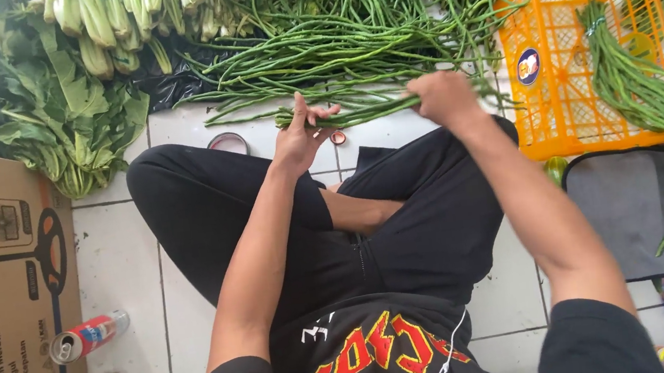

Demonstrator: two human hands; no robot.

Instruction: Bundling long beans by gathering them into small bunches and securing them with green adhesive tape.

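Two hands on one bundle of long beans, catalogued left to right across the tiled floor [120, 261]. Box [1, 282], cardboard, at the floor's left edge; can [86, 335] lying beside it. Leafy greens [48, 110] heaped at the far left corner. Left hand [302, 131], closed around one end of the bundle [365, 112], held just above the knees. Right hand [443, 97], fisted over the other end. Beans look light, limp and whippy, likely to sag and slide apart; best gripped near both ends, as now. Loose beans [332, 45] piled along the far edge. Crate [579, 54], orange plastic, at the right, more beans [655, 100] draped over it onto a grey mat [635, 210].
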